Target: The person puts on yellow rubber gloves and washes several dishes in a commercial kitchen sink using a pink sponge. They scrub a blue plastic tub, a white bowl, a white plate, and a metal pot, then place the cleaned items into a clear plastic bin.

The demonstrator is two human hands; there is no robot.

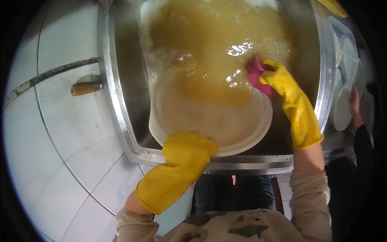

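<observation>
A large white vessel or lid (205,121) with a rounded rim lies tilted at the near side of a stainless steel sink (325,60). Its far part dips under cloudy yellow-brown water (211,36). My left hand (190,148), in a yellow rubber glove, grips the near rim; the fingertips are partly hidden. In my right hand (276,75), also gloved in yellow, is a blurred magenta cloth (255,72), held against or just above the right side of the rim. Light glints on the rippled water beside the cloth.
White tiles (63,130) border the sink on the left, where a wooden handle (86,89) sticks out by the metal edge. On the right are clear plastic items (346,57) and another person's hand (354,101) with a dark sleeve. A yellow object (334,6) shows at the top right.
</observation>
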